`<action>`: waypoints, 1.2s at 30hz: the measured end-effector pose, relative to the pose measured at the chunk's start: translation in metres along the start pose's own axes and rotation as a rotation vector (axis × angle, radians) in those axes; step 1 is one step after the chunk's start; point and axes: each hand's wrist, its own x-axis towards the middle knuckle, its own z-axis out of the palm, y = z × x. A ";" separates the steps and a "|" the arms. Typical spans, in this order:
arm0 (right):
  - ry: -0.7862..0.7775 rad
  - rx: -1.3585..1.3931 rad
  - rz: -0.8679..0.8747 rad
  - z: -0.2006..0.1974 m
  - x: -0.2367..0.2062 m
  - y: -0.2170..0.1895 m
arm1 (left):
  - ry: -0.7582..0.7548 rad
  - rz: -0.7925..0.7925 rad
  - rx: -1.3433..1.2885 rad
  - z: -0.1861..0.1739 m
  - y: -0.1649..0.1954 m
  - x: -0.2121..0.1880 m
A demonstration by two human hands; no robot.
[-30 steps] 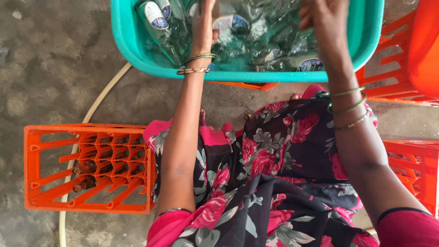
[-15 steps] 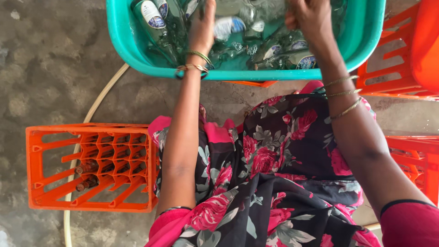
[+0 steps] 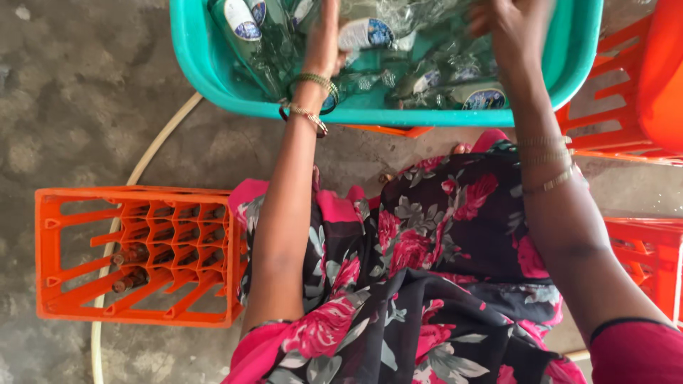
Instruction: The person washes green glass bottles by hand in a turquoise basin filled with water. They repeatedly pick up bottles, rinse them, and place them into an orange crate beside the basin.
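Nearest first, then outward:

- Lap: one seated person in a dark dress with pink and red flowers [image 3: 441, 284]; both arms stretch forward from it to the tub.
- Orange crate [image 3: 135, 252], on the concrete floor at the person's left: one, with a grid of cells. Two brown bottles [image 3: 128, 267] lie in cells near its left edge; the other visible cells show no bottle. Judged from this, crating is barely begun.
- Pale hose [image 3: 153, 153]: one, curving over the floor past the crate's far edge.
- More orange crates [image 3: 644, 267] at the right: at least two, both cut off by the frame; contents not visible.
- Teal tub [image 3: 203, 67], farthest: one, holding many clear glass bottles [image 3: 249, 35] with blue-and-white labels, lying mixed; about six labels show, an exact count is not possible. Most of the stock is in here.
- Left hand [image 3: 327, 39]: inside the tub near its middle, fingers down among the bottles; bangles at the wrist. Whether it grips one cannot be told.
- Right hand [image 3: 512, 28]: over the tub's right part, blurred; its hold cannot be told.
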 end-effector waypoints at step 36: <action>-0.324 0.227 0.286 0.000 -0.014 -0.004 | -0.248 0.079 -1.009 -0.007 0.028 0.000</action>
